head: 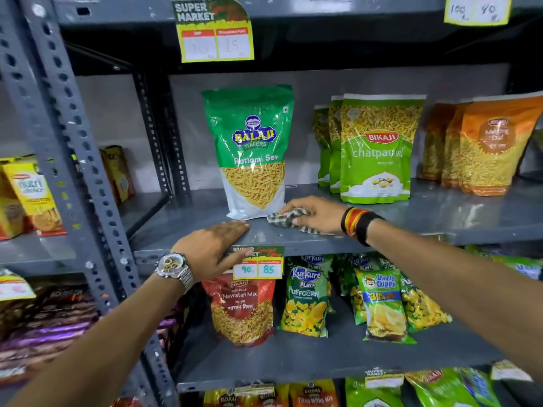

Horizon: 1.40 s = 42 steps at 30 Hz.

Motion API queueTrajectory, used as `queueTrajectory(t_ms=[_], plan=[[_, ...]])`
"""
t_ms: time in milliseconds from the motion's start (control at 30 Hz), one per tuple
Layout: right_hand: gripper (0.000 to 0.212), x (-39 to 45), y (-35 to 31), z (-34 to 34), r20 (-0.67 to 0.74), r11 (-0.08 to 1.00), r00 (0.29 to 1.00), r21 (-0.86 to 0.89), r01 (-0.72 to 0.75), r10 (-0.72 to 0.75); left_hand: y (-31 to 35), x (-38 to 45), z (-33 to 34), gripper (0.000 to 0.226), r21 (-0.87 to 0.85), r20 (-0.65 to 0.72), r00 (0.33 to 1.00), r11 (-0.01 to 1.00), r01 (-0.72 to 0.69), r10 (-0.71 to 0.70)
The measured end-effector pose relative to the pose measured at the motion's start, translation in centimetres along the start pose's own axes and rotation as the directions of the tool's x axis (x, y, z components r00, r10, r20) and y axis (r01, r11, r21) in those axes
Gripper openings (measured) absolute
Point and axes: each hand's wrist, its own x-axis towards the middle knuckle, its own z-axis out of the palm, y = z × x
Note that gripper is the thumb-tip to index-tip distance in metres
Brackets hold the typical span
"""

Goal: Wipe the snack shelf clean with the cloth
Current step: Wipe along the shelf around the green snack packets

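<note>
Grey slotted-steel shop racking, several tiers, snack packets on every level. Landmark: the tall green and white Balaji Ratlami Sev pouch [252,154], standing upright on the grey painted metal snack shelf [411,212] at chest level.

- Cloth: small checked grey-and-white rag [289,220], bunched, lying flat on the shelf just right of the pouch's base, touching or nearly touching its lower corner; cannot tell which.
- Right hand [316,214]: palm down on the rag, fingers curled over it and pressing it to the metal. Red, yellow and black bands on the wrist.
- Left hand [213,245]: flat and spread, holding nothing, resting on the shelf's front lip below and left of the pouch, thumb hanging over the yellow price tag [258,267] clipped to the edge. Looks like a brace. Metal watch on the wrist.
- Right of the pouch, further back: green Bikaji chatpata sev bags [374,151], then orange Bikaji dal bags [487,148].

Step in hand, by my reading: wiping the open front strip between the pouch and the green bags.

Next move likely calls for a steady sideways sweep along the bare metal. The patch beneath the pouch cannot be reached unless the free left hand lifts or shifts it; a careless push with the rag could tip it over.
</note>
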Motion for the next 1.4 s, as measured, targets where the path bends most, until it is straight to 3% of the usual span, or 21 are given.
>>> queueTrajectory(t_ms=[133, 333, 433, 567, 667, 733, 900, 967, 1100, 1233, 1400], plan=[[0.031, -2.2, -0.3, -3.5, 0.246, 0.985, 0.968, 0.17, 0.013, -0.055, -0.1, 0.0, 0.1, 0.087, 0.001, 0.026, 1.0, 1.0, 0.009, -0.009], [0.028, -2.5, 5.3, -4.2, -0.109, 0.991, 0.986, 0.059, -0.122, 0.128, 0.1, -0.1, -0.3, 0.086, 0.007, 0.023, 1.0, 1.0, 0.012, -0.012], [0.03, -4.0, 5.0, -2.3, -0.07, 0.995, 0.996, 0.082, -0.051, 0.057, 0.4, -0.1, -0.4, 0.085, 0.01, 0.028, 0.999, 1.0, 0.015, -0.015], [0.031, -6.2, 2.2, -3.5, 0.132, 0.989, 0.989, 0.143, 0.045, -0.064, 0.6, -0.2, -0.7, 0.089, -0.002, 0.038, 0.999, 1.0, 0.028, -0.027], [0.03, -5.2, 3.2, -4.7, -0.038, 0.981, 0.999, 0.192, 0.026, -0.02, 0.8, 0.0, -0.8, 0.093, -0.004, 0.046, 0.998, 0.999, 0.042, -0.042], [0.03, -4.5, 4.0, -4.1, -0.086, 0.992, 0.996, 0.123, -0.018, 0.029, 1.0, 0.1, -0.7, 0.095, -0.007, 0.06, 0.997, 0.998, 0.056, -0.055], [0.031, -6.7, 2.8, -3.1, 0.081, 0.991, 0.995, 0.122, 0.053, -0.063, 1.4, 0.3, -0.8, 0.089, -0.001, 0.072, 0.996, 0.999, 0.046, -0.046], [0.031, -7.6, 3.1, -5.0, 0.077, 0.984, 0.995, 0.167, 0.056, -0.07, 2.5, 1.1, -0.6, 0.081, 0.004, 0.043, 0.999, 1.0, -0.003, 0.003], [0.031, -6.0, 7.2, -8.3, -0.213, 0.976, 0.977, 0.215, 0.029, 0.018, 6.1, 4.6, 0.3, 0.077, -0.003, 0.037, 0.994, 0.995, -0.102, 0.102], [0.029, -4.5, 10.6, -7.8, -0.141, 0.992, 0.988, 0.113, -0.051, 0.067, 8.1, 6.8, 1.4, 0.079, -0.03, 0.03, 0.998, 0.998, -0.057, 0.058], [0.031, -6.3, 11.6, -6.7, -0.1, 0.989, 0.995, 0.151, 0.001, 0.015, 8.2, 6.6, 1.5, 0.075, -0.022, 0.018, 1.0, 0.999, -0.025, 0.025]])
